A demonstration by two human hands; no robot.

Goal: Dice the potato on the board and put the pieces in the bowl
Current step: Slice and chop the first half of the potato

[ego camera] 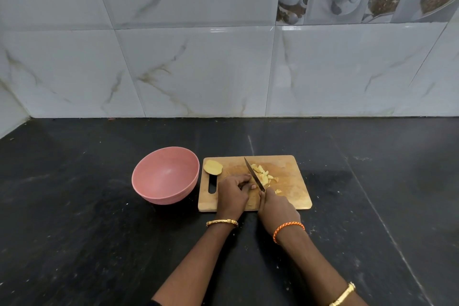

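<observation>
Black stone countertop (99, 243); rectangular wooden cutting board (293, 179) on it, round pink bowl (166, 176) just left. On the board: right hand (277, 206) gripping steel-bladed knife (254, 174), left hand (233, 191) curled beside the blade, grasp unclear; pale diced potato pieces (263, 174) right of blade; uncut potato half (212, 167) at far-left corner.

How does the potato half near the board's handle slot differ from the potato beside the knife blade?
The potato half is one large piece with skin showing; the diced pieces are many small chunks. The half lies at the board's far left corner, the pieces right of the knife. Both are pale yellow.
</observation>
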